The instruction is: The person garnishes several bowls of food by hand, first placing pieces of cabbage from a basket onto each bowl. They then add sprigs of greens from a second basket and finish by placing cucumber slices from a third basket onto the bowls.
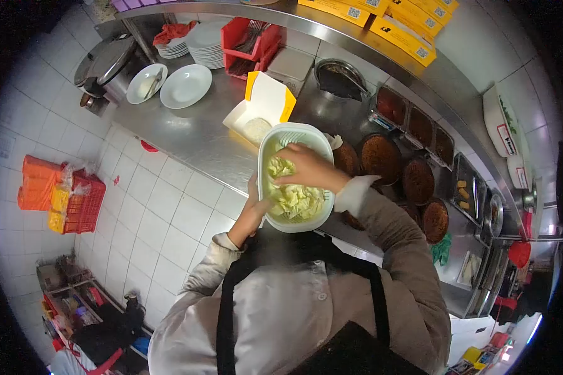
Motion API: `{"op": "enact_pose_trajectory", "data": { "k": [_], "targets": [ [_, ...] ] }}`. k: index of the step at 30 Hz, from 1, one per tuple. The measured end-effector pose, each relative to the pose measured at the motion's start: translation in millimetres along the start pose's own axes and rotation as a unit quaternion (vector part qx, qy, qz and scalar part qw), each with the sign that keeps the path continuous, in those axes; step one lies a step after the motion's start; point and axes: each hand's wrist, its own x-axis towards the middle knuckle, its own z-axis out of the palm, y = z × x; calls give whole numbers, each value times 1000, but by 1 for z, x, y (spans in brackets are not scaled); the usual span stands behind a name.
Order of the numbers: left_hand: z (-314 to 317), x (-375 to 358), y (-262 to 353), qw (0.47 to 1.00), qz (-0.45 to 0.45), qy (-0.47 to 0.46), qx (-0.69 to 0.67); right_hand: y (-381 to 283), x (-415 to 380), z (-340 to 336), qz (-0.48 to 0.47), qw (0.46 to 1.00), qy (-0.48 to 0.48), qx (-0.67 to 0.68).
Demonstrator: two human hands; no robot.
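Note:
A white plastic tub (327,150) with slotted sides is held in front of my chest. Torn pale-green leaves, like lettuce or cabbage (298,203), lie inside it. My left hand (251,212) grips the tub by its left wall, the thumb over the rim. My right hand (313,167) reaches into the tub from the right, its fingers curled around some of the leaves; the palm side is hidden. Just beyond the tub stands an open yellow-and-white takeaway box (270,95) with a mound of white rice (256,130) in it.
On the steel counter (137,125) are white bowls (186,86), stacked plates (206,44), red cutlery bins (250,44) and a pot (109,59). Several round pans of brown food (380,157) stand right. A shelf overhead holds yellow boxes (403,40). Red crates (84,200) sit left.

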Motion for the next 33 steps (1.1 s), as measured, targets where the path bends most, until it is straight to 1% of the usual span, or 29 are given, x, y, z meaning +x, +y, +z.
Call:
{"op": "enact_pose_trajectory", "data": {
  "k": [1,2,4,5,7,8,9,11,12,13,15,16,18,19,20,21,22,23,25,26,27,28,29,30,31,32,33],
  "targets": [
    [-2,3,-6,1000,10,-4,12,-3,2,8,9,1000,20,-2],
    [-4,3,-6,1000,8,-2,11,-1,6,15,9,1000,18,-1],
    [-18,-2,-4,999,-30,12,-1,2,20,32,-6,1000,-3,-4],
    [-27,-5,-5,999,-30,19,-1,11,26,40,-12,1000,-7,-2],
    [-53,-14,-12,999,-36,15,22,26,34,56,-9,997,-21,76],
    [-67,-18,-14,998,-35,14,52,24,38,56,-21,998,20,61],
    [-79,-21,-16,998,-34,21,51,21,42,55,-26,998,16,63],
    [-94,-28,-16,995,-61,24,76,16,49,52,125,973,32,192],
    [-93,-32,-10,994,-101,34,20,13,50,53,139,953,30,269],
    [-98,-34,-15,994,-100,38,18,13,51,56,137,953,26,268],
    [-107,-36,-32,992,-107,50,-36,21,51,68,206,918,26,338],
    [-110,-37,-39,992,-108,54,-38,29,51,79,179,928,37,324],
    [-107,-30,-50,987,-120,89,-55,36,51,90,182,922,45,340],
    [-108,-25,-59,987,-120,89,-57,39,52,93,184,916,57,353],
    [-106,-18,-62,985,-109,105,-86,36,53,90,183,916,58,351],
    [-103,-12,-64,981,-99,119,-115,33,52,86,201,872,46,444],
    [-98,-8,-66,970,-106,167,-138,31,53,81,216,818,35,532],
    [-94,-3,-64,971,-104,165,-137,31,53,79,215,819,37,531],
    [-93,7,-59,964,-120,222,-79,32,53,75,167,835,86,517],
    [-98,13,-70,971,-85,215,-63,30,50,71,168,835,88,517],
    [-103,18,-78,971,-86,214,-62,25,47,64,194,845,99,489],
    [-109,24,-85,973,-57,220,44,23,45,59,219,854,111,459],
    [-112,28,-86,963,-26,222,149,26,42,62,219,854,113,458],
    [-115,31,-86,940,21,247,235,30,39,66,166,948,96,255],
    [-117,35,-87,940,23,246,234,34,37,69,104,991,74,37],
    [-115,36,-78,943,16,246,226,16,43,59,143,988,-18,-62],
    [-114,36,-71,945,8,244,217,12,50,64,144,987,-15,-62]
  ]
}}
